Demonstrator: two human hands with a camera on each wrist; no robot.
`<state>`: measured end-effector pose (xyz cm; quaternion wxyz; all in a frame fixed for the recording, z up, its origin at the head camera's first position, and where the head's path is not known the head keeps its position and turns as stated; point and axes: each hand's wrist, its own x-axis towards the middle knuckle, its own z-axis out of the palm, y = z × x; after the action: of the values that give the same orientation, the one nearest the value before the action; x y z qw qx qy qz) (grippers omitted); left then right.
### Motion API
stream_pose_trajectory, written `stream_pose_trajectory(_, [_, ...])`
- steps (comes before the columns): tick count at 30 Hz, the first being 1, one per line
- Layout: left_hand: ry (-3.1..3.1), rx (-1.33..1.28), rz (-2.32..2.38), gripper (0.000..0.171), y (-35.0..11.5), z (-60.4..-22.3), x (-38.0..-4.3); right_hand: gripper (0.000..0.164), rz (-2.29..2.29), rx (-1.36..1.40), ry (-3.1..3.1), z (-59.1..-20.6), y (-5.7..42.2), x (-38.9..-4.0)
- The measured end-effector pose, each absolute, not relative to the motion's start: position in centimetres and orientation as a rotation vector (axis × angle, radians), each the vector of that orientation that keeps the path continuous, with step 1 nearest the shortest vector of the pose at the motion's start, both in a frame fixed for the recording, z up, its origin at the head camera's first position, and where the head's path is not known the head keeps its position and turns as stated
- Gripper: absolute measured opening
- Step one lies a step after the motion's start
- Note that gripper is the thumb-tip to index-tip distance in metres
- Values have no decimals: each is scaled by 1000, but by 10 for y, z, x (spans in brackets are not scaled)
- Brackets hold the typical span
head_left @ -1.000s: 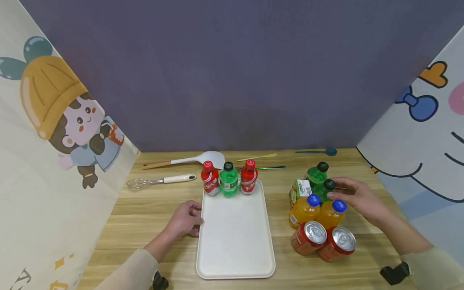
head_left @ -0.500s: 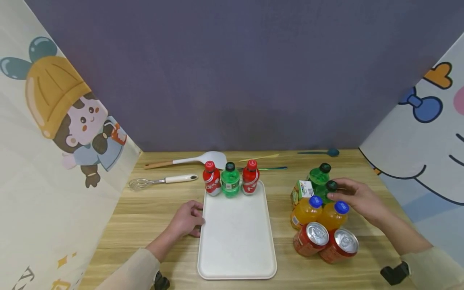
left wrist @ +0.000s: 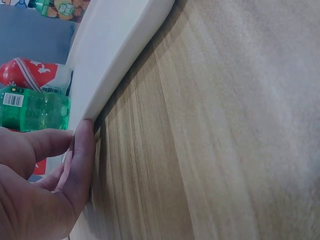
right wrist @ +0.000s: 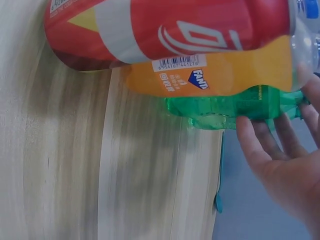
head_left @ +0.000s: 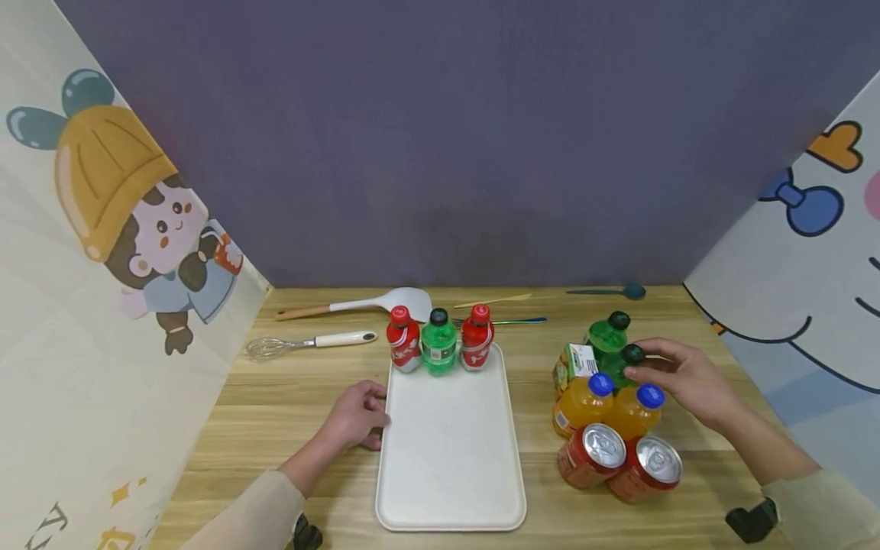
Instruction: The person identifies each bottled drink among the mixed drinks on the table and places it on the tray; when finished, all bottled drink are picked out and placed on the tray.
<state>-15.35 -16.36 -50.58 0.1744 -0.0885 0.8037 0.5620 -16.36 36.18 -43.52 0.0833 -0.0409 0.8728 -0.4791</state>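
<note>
A white tray (head_left: 450, 458) lies on the wooden table, and my left hand (head_left: 354, 416) pinches its left rim; in the left wrist view the thumb and fingers (left wrist: 82, 150) meet at the edge. Across the tray's far end stand two red bottles (head_left: 403, 341) (head_left: 477, 341) with a green bottle (head_left: 438, 345) between them. At the right, my right hand (head_left: 690, 386) holds the nearer of two green soda bottles (head_left: 612, 372), thumb and fingers around its upper part. The bottle is still upright among the grouped drinks, its lower part hidden in the head view.
Around the held bottle stand another green bottle (head_left: 606, 336), a juice carton (head_left: 576, 362), two orange soda bottles (head_left: 580, 403) and two red cans (head_left: 590, 457). A whisk (head_left: 309, 343), a white spatula (head_left: 371, 302), a teal spoon (head_left: 608, 291) and thin cutlery (head_left: 512, 321) lie farther back.
The head view has shifted slightly. Both hands keep their places at the tray rim and the green bottle.
</note>
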Motion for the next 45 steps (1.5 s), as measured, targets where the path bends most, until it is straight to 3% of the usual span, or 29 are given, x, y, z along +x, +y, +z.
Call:
stream_pose_trajectory(17, [2275, -257, 1572, 47, -164, -505, -153, 50, -1346, -150, 2710, -412, 361, -164])
stream_pose_trajectory(28, [2275, -247, 1583, 47, -164, -507, -153, 33, -1476, -279, 2753, -387, 361, -167])
stream_pose_trajectory(40, [2281, -247, 1574, 47, -165, -507, -154, 50, -1411, -65, 2831, -343, 346, -170])
stream_pose_trajectory(45, [2278, -239, 1592, 47, -164, -507, -153, 48, -1394, -72, 2865, -332, 343, -172])
